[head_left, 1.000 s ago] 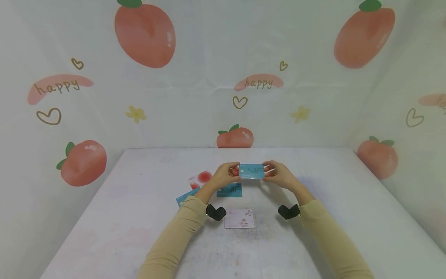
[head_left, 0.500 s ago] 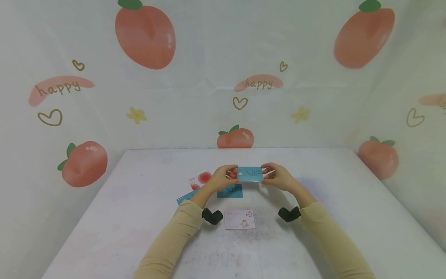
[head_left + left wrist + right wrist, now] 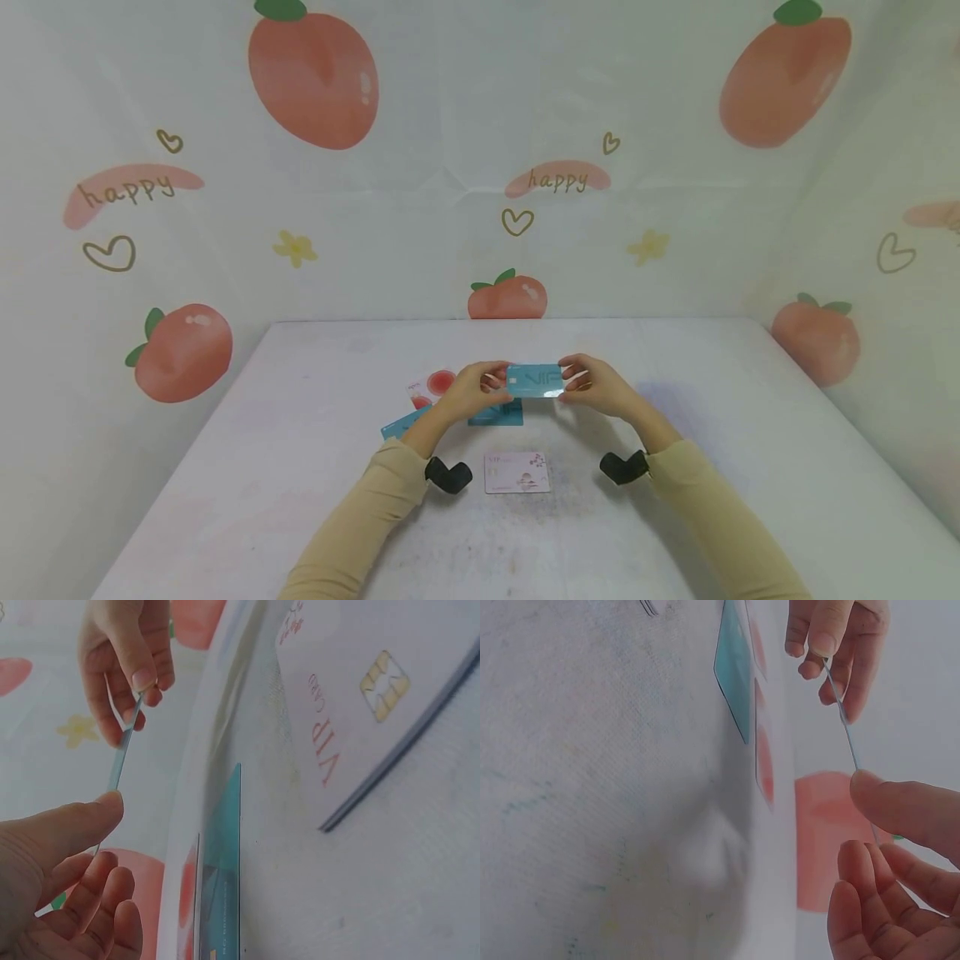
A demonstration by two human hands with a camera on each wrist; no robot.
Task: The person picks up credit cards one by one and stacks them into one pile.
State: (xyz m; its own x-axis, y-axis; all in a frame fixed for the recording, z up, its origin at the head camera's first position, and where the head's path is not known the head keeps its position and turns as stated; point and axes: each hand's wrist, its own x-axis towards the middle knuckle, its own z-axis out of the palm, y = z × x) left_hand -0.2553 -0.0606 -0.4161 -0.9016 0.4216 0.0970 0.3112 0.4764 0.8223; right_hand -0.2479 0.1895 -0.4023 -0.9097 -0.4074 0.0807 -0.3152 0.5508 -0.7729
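Observation:
A blue VIP card [image 3: 535, 380] is held up above the table between both hands, its printed face toward the head camera. My left hand [image 3: 474, 392] pinches its left edge between thumb and fingers. At the opposite short edge, my right hand [image 3: 597, 386] pinches it the same way. Both wrist views show the card [image 3: 116, 769] almost edge-on, with the thumbs on its near side. Beneath the left hand lies another blue card [image 3: 496, 414], partly covered by that hand. Nearer the body, a white-and-pink VIP card [image 3: 517, 472] with a chip lies flat.
Left of the left hand, a further blue card [image 3: 403, 423] lies slanted, partly hidden by the forearm. A white card with red circles [image 3: 423, 387] lies behind it. The white table [image 3: 675, 533] ends at a fruit-printed backdrop [image 3: 397, 250].
Both hands have lowered the held blue card a little and shifted it slightly left, toward the body. The left forearm has moved left. The cards on the table stay where they were.

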